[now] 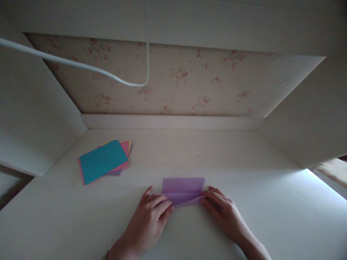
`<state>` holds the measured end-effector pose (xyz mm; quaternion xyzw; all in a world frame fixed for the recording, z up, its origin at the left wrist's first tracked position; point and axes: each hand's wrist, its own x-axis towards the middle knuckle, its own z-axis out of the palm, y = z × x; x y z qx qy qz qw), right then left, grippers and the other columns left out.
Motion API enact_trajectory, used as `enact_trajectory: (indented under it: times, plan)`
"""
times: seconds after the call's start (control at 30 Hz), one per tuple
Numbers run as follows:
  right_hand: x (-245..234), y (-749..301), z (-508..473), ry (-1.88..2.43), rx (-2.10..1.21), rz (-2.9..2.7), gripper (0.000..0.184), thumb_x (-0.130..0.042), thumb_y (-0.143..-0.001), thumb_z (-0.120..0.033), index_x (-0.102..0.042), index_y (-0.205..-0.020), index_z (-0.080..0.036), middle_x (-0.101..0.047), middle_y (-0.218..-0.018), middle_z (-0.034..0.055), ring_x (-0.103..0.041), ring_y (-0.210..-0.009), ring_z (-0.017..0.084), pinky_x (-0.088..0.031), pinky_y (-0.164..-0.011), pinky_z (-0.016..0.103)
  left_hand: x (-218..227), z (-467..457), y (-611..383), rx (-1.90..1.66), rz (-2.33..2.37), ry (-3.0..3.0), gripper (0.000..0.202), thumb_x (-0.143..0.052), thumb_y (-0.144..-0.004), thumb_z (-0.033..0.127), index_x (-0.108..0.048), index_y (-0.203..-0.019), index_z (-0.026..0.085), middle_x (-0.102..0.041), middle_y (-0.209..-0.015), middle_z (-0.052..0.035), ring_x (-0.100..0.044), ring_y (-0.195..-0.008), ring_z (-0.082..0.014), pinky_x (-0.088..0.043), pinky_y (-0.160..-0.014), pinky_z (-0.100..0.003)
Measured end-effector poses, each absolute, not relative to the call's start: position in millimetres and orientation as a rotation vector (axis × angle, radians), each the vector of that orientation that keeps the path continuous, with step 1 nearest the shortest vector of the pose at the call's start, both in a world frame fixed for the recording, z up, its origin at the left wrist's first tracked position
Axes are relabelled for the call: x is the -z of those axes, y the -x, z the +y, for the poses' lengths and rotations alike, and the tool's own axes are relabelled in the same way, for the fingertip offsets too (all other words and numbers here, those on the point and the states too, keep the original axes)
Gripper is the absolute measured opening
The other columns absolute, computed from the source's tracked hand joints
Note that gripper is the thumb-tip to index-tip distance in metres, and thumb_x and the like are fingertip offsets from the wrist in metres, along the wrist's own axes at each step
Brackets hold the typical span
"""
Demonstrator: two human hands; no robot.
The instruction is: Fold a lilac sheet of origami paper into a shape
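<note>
A sheet of purple paper [183,185] lies on the white desk with a crease running across it. Its near edge is turned up in a narrow fold. My left hand [152,218] grips the left end of that edge between thumb and fingers. At the right end, my right hand [225,213] pinches the folded edge with thumb and forefinger. The fingertips of both hands cover the paper's near corners.
A fanned stack of coloured paper [104,161], blue-green on top with pink, yellow and purple below, rests at the left of the desk [217,151]. A white cable [81,65] hangs before the flowered wall. Side panels stand left and right.
</note>
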<state>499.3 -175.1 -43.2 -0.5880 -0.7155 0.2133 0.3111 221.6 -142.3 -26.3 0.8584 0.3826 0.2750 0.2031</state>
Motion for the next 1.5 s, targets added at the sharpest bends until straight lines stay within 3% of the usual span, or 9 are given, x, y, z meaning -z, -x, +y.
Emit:
enact_trajectory:
  times: [0.2, 0.33, 0.47, 0.67, 1.0, 1.3, 1.5]
  plan:
    - [45.1, -497.3, -176.8, 1.659, -0.659, -1.727, 0.024, -0.057, -0.096, -0.041, -0.066, -0.113, -0.026, -0.068, -0.102, 0.0054, -0.067, -0.089, 0.019, -0.056, -0.078, 0.030, 33.9, -138.8, -220.9, -0.829, 1.160, -2.333, 0.019, -0.054, -0.099, 0.019, -0.060, -0.114, 0.028, -0.074, -0.102, 0.0015, -0.070, -0.091, -0.0189, -0.039, -0.107, -0.057]
    - [44.7, -498.0, -178.2, 1.653, -0.682, -1.734, 0.029, -0.057, -0.095, -0.040, -0.062, -0.119, -0.025, -0.066, -0.091, 0.0044, -0.066, -0.086, 0.019, -0.056, -0.082, 0.032, 38.5, -138.8, -221.8, -0.867, 1.200, -2.311, 0.018, -0.056, -0.098, 0.022, -0.060, -0.114, 0.028, -0.074, -0.101, 0.0008, -0.071, -0.090, -0.0208, -0.043, -0.104, -0.057]
    - [43.1, -498.1, -177.3, 1.630, -0.715, -1.795, 0.030, -0.057, -0.094, -0.038, -0.062, -0.120, -0.024, -0.065, -0.101, 0.0076, -0.065, -0.092, 0.021, -0.055, -0.085, 0.036, 38.6, -139.1, -221.1, -0.884, 1.230, -2.311, 0.018, -0.060, -0.095, 0.021, -0.062, -0.112, 0.026, -0.074, -0.099, -0.0019, -0.070, -0.091, -0.0233, -0.046, -0.102, -0.055]
    - [38.4, -495.9, -175.5, 1.656, -0.678, -1.831, 0.028, -0.058, -0.093, -0.039, -0.064, -0.117, -0.025, -0.066, -0.098, 0.0069, -0.064, -0.095, 0.023, -0.053, -0.087, 0.038, 33.0, -139.4, -220.3, -0.810, 1.219, -2.376, 0.026, -0.058, -0.093, 0.016, -0.065, -0.117, 0.026, -0.069, -0.113, -0.0062, -0.064, -0.106, -0.0260, -0.047, -0.103, -0.054]
    - [40.3, -490.9, -173.3, 1.750, -0.613, -1.680, 0.026, -0.058, -0.090, -0.039, -0.068, -0.108, -0.024, -0.067, -0.088, 0.0050, -0.065, -0.083, 0.021, -0.054, -0.077, 0.034, 29.5, -138.3, -223.4, -0.834, 1.233, -2.403, 0.021, -0.054, -0.096, 0.016, -0.067, -0.110, 0.022, -0.074, -0.104, -0.0050, -0.069, -0.094, -0.0237, -0.050, -0.099, -0.053]
    - [38.9, -492.1, -172.1, 1.775, -0.637, -1.660, 0.026, -0.058, -0.089, -0.041, -0.070, -0.106, -0.025, -0.069, -0.086, 0.0042, -0.066, -0.086, 0.023, -0.053, -0.075, 0.034, 32.8, -137.7, -223.4, -0.886, 1.260, -2.310, 0.016, -0.056, -0.095, 0.013, -0.066, -0.103, 0.022, -0.075, -0.094, -0.0021, -0.070, -0.085, -0.0221, -0.049, -0.098, -0.052]
    - [40.0, -489.4, -171.3, 1.798, -0.586, -1.654, 0.024, -0.058, -0.087, -0.036, -0.070, -0.105, -0.025, -0.069, -0.086, 0.0033, -0.066, -0.082, 0.021, -0.053, -0.073, 0.033, 38.1, -138.2, -223.2, -0.941, 1.364, -2.267, 0.018, -0.062, -0.092, 0.018, -0.065, -0.109, 0.021, -0.074, -0.096, -0.0053, -0.069, -0.090, -0.0249, -0.057, -0.086, -0.047]
